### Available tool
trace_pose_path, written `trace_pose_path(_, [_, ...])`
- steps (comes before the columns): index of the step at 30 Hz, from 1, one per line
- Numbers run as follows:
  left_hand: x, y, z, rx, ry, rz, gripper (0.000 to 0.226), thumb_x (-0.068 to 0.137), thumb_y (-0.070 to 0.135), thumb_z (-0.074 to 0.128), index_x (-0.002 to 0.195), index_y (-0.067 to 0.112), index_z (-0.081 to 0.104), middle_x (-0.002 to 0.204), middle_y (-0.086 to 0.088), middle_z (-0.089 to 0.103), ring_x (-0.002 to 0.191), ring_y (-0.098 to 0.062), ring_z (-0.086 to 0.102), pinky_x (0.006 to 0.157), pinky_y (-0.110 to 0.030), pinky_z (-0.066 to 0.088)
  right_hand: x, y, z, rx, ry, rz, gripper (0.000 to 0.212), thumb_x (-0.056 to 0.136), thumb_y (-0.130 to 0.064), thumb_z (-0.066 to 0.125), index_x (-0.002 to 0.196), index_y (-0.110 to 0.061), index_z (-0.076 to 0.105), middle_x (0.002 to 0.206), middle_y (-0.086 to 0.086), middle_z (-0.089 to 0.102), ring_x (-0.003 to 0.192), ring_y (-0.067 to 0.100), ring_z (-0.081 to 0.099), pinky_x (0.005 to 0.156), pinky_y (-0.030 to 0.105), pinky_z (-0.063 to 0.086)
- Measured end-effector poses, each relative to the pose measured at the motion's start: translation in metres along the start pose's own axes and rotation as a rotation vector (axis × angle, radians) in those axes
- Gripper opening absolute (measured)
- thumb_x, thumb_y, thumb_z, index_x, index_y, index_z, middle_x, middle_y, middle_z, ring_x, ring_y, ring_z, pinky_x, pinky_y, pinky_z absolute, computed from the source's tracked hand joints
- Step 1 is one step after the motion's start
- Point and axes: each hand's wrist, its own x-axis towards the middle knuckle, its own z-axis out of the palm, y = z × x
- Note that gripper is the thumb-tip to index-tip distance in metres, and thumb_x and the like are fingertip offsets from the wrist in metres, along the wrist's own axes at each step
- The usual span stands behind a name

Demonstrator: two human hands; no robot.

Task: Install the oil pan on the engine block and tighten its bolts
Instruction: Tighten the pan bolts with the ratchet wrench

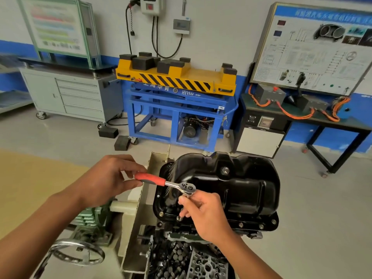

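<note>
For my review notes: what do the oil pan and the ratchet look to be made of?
Oil pan: looks like pressed sheet metal under glossy black paint, with soft highlights running along its stamped ridges.
Ratchet: the head and shank look like bright chromed metal with mirror-like glints. Its grip is red with a darker strip and matte, probably plastic or rubber.

Glossy black stamped-steel oil pan (231,186); red-handled chrome ratchet wrench (167,183); yellow lift platform with black diagonal stripes (177,77), blue steel frame (175,117).

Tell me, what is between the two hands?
A ratchet spans the gap: the left hand grips its red handle, the right hand pinches under its shiny head, over the black oil pan. The head view shows it.
</note>
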Motion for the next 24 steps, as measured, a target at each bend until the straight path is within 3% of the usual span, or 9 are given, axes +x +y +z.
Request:
trace_pose_path(3, [-0.002,-0.005,0.007,-0.082,0.055,-0.031,0.035,0.075,0.008,0.085,0.103,0.028,0.078,0.089,0.011,0.068,0.083,-0.011,0.067,0.062,-0.017,0.05,0.002,0.002,0.002,0.016,0.007,0.008,0.015,0.096,-0.018,0.066,0.084,-0.02,0.075,0.068,0.001,0.073,0.064,0.012,0.072,0.062,0.02,0.056])
trace_pose_path(11, [-0.027,0.002,0.021,-0.207,0.086,-0.111,0.034,0.079,0.02,0.082,0.109,0.033,0.075,0.095,0.016,0.069,0.087,-0.011,0.067,0.071,-0.018,0.05,0.011,0.0,-0.002,0.02,-0.051,0.05,0.018,0.098,-0.015,0.062,0.086,-0.021,0.075,0.07,0.0,0.074,0.068,0.016,0.074,0.064,0.023,0.057])
trace_pose_path(17, [-0.055,0.04,0.036,-0.162,-0.031,0.019,0.048,0.082,0.053,0.074,0.128,0.047,0.062,0.099,0.031,0.065,0.084,-0.003,0.063,0.069,-0.011,0.047,0.01,0.004,-0.002,-0.02,-0.083,0.01,0.019,0.1,-0.013,0.058,0.092,-0.022,0.073,0.073,-0.001,0.074,0.069,0.014,0.073,0.065,0.02,0.056])
trace_pose_path(20, [-0.056,0.063,0.047,-0.125,-0.127,0.096,0.057,0.082,0.064,0.068,0.136,0.047,0.055,0.095,0.026,0.062,0.081,0.0,0.061,0.07,-0.01,0.046,0.011,0.001,-0.005,-0.03,-0.104,0.022,0.03,0.101,-0.006,0.053,0.092,-0.029,0.069,0.08,-0.005,0.075,0.072,0.015,0.074,0.068,0.026,0.059])
trace_pose_path(24, [-0.047,0.096,0.063,0.017,-0.181,0.251,0.052,0.086,0.067,0.06,0.131,0.041,0.06,0.094,0.026,0.06,0.075,0.004,0.054,0.07,-0.019,0.051,0.015,-0.002,-0.005,0.014,-0.099,0.115,0.023,0.099,0.001,0.055,0.091,-0.013,0.071,0.086,0.007,0.072,0.071,0.023,0.069,0.066,0.035,0.058])
